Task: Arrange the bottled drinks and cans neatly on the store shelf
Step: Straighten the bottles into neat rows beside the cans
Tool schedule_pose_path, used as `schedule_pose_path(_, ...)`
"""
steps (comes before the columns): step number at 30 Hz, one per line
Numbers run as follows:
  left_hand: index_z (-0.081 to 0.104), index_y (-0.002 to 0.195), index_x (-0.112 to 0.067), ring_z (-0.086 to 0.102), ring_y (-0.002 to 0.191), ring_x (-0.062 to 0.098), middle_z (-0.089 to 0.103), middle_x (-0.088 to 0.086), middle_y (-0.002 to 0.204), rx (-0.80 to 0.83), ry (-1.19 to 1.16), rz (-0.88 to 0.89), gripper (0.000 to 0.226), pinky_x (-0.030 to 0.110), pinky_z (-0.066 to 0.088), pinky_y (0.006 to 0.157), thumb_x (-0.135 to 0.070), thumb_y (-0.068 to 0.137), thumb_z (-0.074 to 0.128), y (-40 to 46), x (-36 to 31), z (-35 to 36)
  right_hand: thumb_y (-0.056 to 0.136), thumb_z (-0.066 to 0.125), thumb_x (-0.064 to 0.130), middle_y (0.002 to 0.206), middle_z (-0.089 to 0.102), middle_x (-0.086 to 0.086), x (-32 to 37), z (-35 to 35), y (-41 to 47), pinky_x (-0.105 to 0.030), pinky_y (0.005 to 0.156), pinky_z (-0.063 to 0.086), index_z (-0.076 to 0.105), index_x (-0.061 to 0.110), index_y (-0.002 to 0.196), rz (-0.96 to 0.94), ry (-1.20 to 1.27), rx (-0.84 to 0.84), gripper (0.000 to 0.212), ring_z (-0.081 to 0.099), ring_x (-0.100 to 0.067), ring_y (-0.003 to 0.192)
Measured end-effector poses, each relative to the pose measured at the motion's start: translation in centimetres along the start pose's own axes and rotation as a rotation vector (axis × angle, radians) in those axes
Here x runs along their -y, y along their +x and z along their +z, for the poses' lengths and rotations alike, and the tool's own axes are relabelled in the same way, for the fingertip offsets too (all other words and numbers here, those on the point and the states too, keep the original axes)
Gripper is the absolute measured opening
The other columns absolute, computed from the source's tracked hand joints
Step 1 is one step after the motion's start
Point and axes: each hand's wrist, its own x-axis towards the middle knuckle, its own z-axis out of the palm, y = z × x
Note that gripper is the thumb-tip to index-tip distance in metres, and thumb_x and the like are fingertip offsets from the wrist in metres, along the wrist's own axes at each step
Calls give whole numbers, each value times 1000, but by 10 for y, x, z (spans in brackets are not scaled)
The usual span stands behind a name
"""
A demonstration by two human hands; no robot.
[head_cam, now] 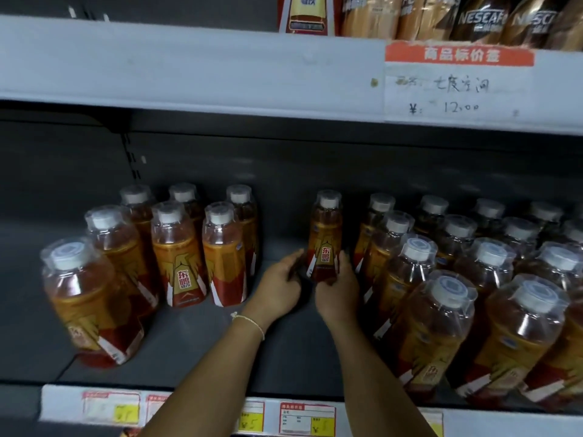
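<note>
One orange-and-red labelled drink bottle with a clear cap cover stands upright in the gap at the middle of the dark shelf. My left hand curls against its lower left side and my right hand grips its base from the right. A cluster of several matching bottles stands to the left. A denser block of the same bottles fills the shelf to the right.
The white upper shelf edge hangs overhead with a handwritten price tag. Coffee packs sit above it. Price labels line the front rail. Bare shelf floor lies between the two bottle groups.
</note>
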Motion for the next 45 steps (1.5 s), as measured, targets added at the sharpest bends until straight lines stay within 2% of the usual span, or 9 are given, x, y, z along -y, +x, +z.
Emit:
schedule_pose_path(5,70,113,-8,65,98,4,69,-4,102,-363,160,240,38,15,50,90,9,86,49,-49,-13,-37,83,57,-3,133,55,-11,12,1,-23,-29,105,37,59,9,131,-336,-10,-227,50,50,-25,124)
schedule_pose_path(11,67,106,-10,62,92,4,63,-6,95,-733,217,262,36,21,51,82,4,81,46,-100,4,-85,88,71,14,127,63,-6,33,38,-31,-38,103,48,59,13,132,-383,42,74,46,57,-17,119)
schedule_pose_path(17,58,119,-9,59,105,12,60,4,109,-690,257,132,56,8,41,95,24,74,48,-117,20,-89,73,84,34,121,62,5,53,81,-44,-36,99,53,54,39,121,-317,49,331,57,62,-8,110)
schedule_pose_path(21,57,121,-7,58,112,16,60,3,114,-633,242,115,57,29,47,101,22,73,46,-118,18,-89,63,90,42,124,59,-1,58,94,-47,-38,95,54,54,24,125,-293,-35,321,74,60,-16,111)
schedule_pose_path(29,57,126,-3,58,115,18,61,8,119,-623,232,96,57,38,48,102,21,75,47,-120,21,-90,66,87,29,113,69,6,49,87,-43,-44,92,57,56,30,118,-222,69,425,61,68,-10,102)
schedule_pose_path(33,57,129,-2,59,116,18,63,9,122,-601,201,62,55,30,46,104,21,80,46,-116,23,-89,71,84,21,116,68,14,37,67,-39,-42,98,55,48,55,114,-189,119,504,66,66,-1,107)
schedule_pose_path(36,59,130,-5,57,120,18,62,8,128,-465,264,10,47,16,37,102,11,87,49,-114,25,-88,75,81,21,125,62,17,32,45,-35,-43,104,51,41,66,114,-178,69,545,72,60,-2,117)
schedule_pose_path(39,54,137,-8,49,124,8,57,3,134,-246,243,-35,43,-5,25,92,1,94,49,-106,25,-81,78,79,20,139,55,11,26,23,-30,-48,109,45,38,50,137,-153,33,596,78,53,-9,128)
schedule_pose_path(45,64,121,-22,57,108,-9,67,-9,116,-47,72,-37,46,3,38,90,8,92,47,-86,6,-57,88,72,18,153,40,9,15,-4,-32,-51,115,37,22,46,150,-155,-6,557,85,41,-14,141)
